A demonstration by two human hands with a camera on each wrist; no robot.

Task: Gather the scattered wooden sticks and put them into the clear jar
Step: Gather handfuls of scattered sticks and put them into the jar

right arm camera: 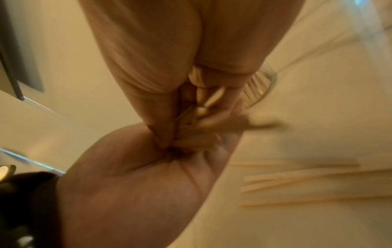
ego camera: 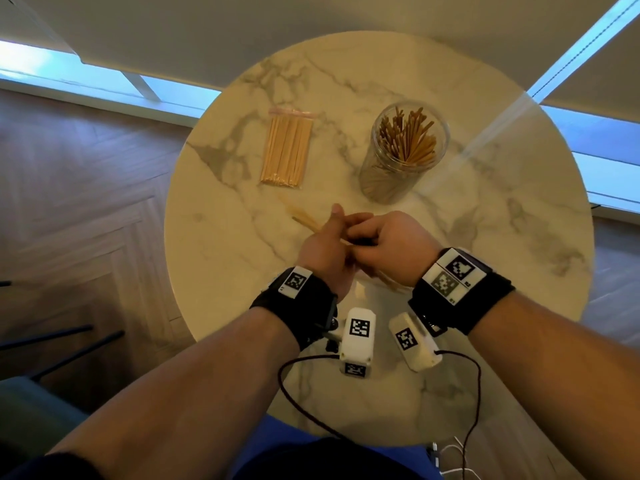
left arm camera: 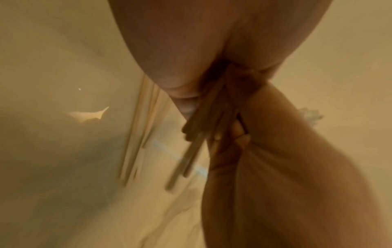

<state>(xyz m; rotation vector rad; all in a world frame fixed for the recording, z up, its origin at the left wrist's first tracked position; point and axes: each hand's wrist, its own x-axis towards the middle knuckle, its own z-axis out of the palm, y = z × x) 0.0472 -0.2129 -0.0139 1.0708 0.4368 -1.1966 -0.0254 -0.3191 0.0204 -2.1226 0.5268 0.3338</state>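
Left hand (ego camera: 327, 251) and right hand (ego camera: 388, 244) meet mid-table, both gripping one bundle of thin wooden sticks (left arm camera: 203, 120); loose sticks (right arm camera: 297, 181) on round marble table (ego camera: 485, 237), clear glass jar (ego camera: 398, 157) beyond.

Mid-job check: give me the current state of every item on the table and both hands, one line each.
Clear jar: upright, open, holding many sticks.
Bag of sticks: lying flat, untouched.
Gathered sticks: bundled in both hands' grip.
Loose sticks: lying on the table.
Left hand: grips the bundle.
Right hand: grips the bundle.
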